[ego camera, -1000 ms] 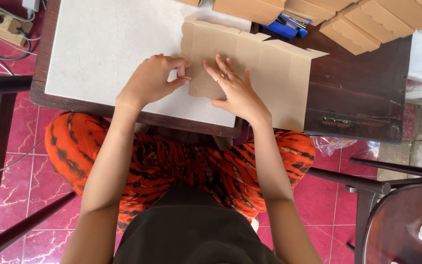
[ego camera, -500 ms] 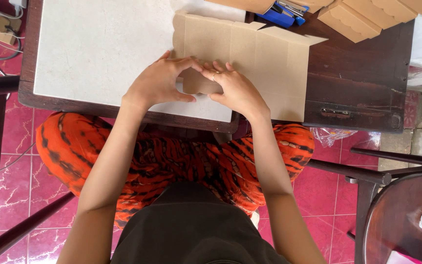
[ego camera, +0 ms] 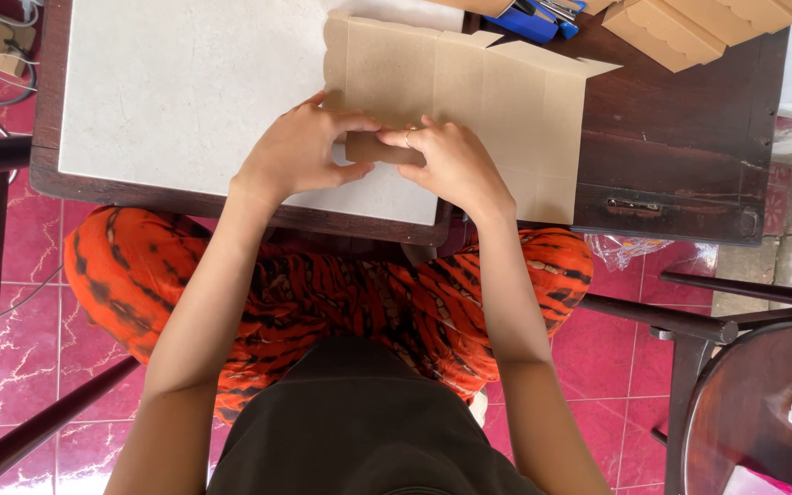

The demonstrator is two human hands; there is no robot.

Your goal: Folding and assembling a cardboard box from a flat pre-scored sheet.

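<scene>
The near flap of the flat cardboard box blank (ego camera: 469, 110) is now folded up. Left hand (ego camera: 300, 151) and right hand (ego camera: 456, 165) pinch it between fingers and thumbs, so the fold is taking shape.

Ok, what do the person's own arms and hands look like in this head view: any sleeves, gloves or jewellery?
Both arms are bare from the lower frame edge to the wrists, with no sleeves in view. Neither the left hand nor the right hand wears a glove. A thin ring sits on one right-hand finger. No watch or bracelet shows.
</scene>
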